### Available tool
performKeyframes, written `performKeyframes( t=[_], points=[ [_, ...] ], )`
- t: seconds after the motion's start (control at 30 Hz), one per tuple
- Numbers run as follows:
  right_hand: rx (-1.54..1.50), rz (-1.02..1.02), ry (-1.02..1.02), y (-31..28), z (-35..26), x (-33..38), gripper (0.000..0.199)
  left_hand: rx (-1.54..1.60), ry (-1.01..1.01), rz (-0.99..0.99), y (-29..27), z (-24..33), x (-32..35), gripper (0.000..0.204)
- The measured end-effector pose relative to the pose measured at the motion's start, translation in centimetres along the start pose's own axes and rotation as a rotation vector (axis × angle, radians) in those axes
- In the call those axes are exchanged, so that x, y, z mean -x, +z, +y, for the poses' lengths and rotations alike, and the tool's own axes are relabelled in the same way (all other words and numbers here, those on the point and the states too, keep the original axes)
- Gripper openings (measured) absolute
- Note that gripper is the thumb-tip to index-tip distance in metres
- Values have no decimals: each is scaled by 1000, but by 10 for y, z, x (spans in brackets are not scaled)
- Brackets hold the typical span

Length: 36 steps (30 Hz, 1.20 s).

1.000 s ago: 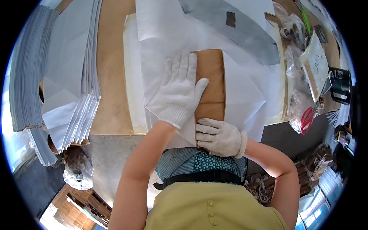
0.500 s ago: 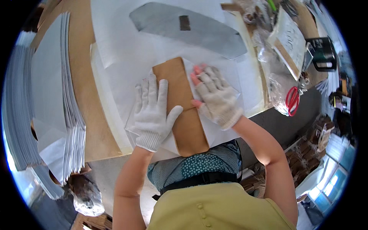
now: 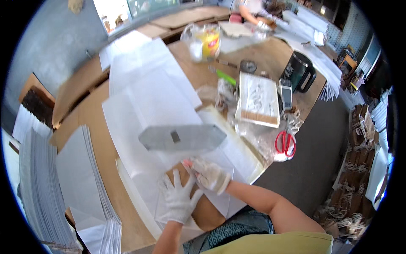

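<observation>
Pressing flat, my left hand [image 3: 179, 202] spreads its fingers wide on the brown board [image 3: 203, 207]. Just beside it, my right hand [image 3: 209, 174] curls loosely over white paper [image 3: 220, 158], gripping nothing I can see.

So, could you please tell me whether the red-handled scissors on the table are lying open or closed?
Closed, as far as the view shows: the red-handled scissors lie flat on the table, their two handle loops close together. The blades are too indistinct to confirm.

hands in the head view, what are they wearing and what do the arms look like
Both the left hand and the right hand wear white knit work gloves that end at the wrist, with faint pinkish tint on the right fingers. The forearms are bare, and a yellow-green top shows at the bottom edge.
</observation>
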State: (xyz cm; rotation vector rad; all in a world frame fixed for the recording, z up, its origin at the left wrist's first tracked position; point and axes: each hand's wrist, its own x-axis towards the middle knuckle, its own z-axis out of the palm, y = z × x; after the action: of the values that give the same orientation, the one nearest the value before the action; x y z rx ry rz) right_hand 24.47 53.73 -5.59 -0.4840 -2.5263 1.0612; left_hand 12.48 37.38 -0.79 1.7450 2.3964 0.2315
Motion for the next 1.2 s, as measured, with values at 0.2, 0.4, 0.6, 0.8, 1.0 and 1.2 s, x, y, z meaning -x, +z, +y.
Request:
performKeyframes(
  t=[0.2,0.4,0.6,0.8,1.0,1.2],
  points=[
    [347,-122,-319,-42,3,70,64,-76,-21,88,7,-5,20,64],
    [475,-171,-126,-38,-16,143,70,-77,-5,22,9,13,6,63],
    [378,-154,-146,-29,-18,147,74,-67,-29,-20,12,22,0,65],
    [469,-192,-228,-21,12,86,84,72,-35,57,16,6,10,69],
    [543,-148,-128,5,-4,65,85,145,-186,153,23,-45,77,79],
    [489,-99,-203,13,-17,38,79,24,-181,224,20,-43,105,83]
  ],
)
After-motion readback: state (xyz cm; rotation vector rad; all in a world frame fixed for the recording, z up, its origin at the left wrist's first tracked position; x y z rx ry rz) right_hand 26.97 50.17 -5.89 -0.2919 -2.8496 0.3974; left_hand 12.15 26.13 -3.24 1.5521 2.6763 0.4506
